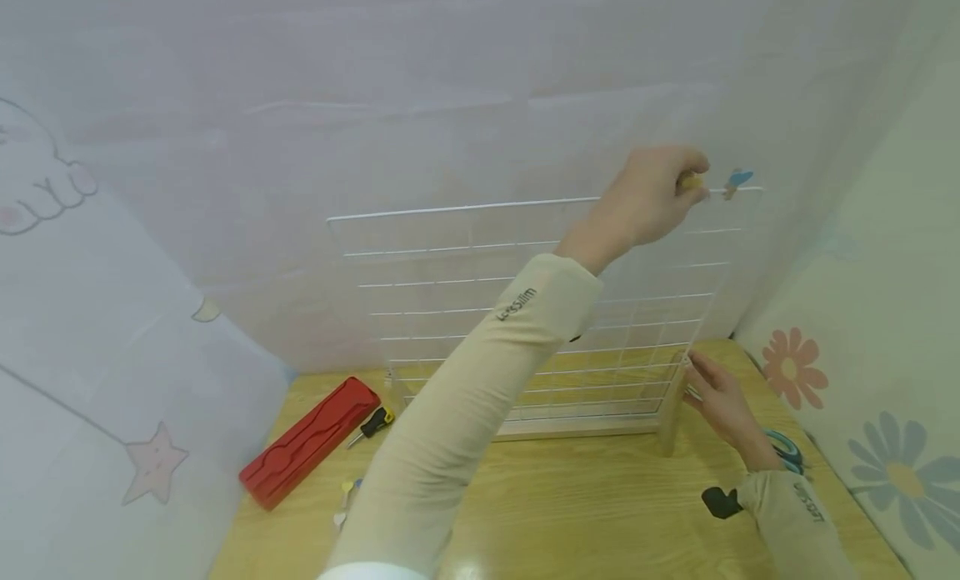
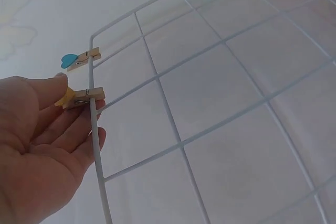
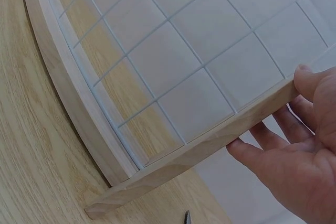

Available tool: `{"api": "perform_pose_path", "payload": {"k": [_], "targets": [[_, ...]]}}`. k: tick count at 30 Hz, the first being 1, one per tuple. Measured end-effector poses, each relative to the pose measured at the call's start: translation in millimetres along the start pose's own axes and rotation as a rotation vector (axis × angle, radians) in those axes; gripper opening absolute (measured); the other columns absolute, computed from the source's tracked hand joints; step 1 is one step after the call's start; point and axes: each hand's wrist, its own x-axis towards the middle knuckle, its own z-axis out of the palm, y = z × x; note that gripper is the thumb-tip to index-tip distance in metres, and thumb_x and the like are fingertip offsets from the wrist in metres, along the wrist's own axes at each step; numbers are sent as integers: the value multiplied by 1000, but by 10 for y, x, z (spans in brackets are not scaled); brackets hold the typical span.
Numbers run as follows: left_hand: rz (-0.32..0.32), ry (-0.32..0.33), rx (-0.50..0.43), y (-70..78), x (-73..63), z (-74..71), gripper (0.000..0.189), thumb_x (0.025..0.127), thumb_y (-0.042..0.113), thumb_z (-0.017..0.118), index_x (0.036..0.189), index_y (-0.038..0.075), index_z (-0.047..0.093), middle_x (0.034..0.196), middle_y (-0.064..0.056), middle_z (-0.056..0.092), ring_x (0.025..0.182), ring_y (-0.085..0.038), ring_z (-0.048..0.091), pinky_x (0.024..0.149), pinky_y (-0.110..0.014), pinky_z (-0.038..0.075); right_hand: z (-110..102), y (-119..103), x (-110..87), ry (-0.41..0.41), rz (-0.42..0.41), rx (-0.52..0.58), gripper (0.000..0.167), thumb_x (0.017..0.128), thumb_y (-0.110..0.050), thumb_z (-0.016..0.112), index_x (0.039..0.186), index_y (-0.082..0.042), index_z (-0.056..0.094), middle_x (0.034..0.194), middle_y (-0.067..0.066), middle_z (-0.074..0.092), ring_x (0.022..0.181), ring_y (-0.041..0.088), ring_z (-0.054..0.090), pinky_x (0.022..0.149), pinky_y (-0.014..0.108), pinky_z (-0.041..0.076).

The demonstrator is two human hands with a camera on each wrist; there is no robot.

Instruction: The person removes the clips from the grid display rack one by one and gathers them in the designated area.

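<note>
A white wire grid panel [image 1: 540, 203] stands upright in a wooden base. My left hand [image 1: 652, 192] reaches across to its top wire near the right end. Thumb and fingers there pinch a small wooden clothespin [image 2: 86, 96] with a yellow decoration, its jaws over the wire. Beside it, a second clothespin [image 2: 83, 59] with a blue heart sits clipped on the same wire, near the corner. Lower down, my right hand [image 3: 294, 140] grips the wooden side post [image 3: 205, 142] of the stand, thumb on one side and fingers on the other.
On the wooden table [image 1: 555, 505], a red tray [image 1: 311, 442] lies at the left with a black-and-yellow screwdriver [image 1: 372, 424] next to it. Small clothespins [image 1: 345, 492] lie near the left sleeve. Teal-handled scissors [image 1: 786, 451] are by the right wrist. Walls close in behind and both sides.
</note>
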Motion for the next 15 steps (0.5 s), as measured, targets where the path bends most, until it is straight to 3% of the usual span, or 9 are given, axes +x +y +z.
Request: {"api": "perform_pose_path", "payload": {"k": [3, 8, 15], "targets": [[-28, 39, -17, -28, -11, 7, 29, 98, 23, 56, 124, 12, 61, 117, 2, 65, 99, -5, 58, 82, -10, 41, 8, -8, -5, 0, 9, -10, 69, 104, -29, 41, 148, 11, 6, 149, 38, 8, 112, -9, 45, 89, 18, 46], [-44, 74, 14, -38, -10, 15, 20, 98, 26, 57, 109, 13, 67, 101, 6, 67, 86, -5, 55, 74, -13, 41, 0, -3, -5, -6, 10, -33, 71, 104, -32, 40, 148, 11, 6, 150, 37, 8, 124, 3, 43, 91, 19, 45], [-90, 66, -21, 6, -16, 31, 18, 98, 23, 57, 104, 11, 68, 100, 5, 67, 83, -5, 57, 70, -13, 42, -1, 37, 5, -7, 15, -35, 70, 103, -32, 40, 148, 9, 6, 149, 38, 8, 121, -1, 44, 90, 20, 46]]}}
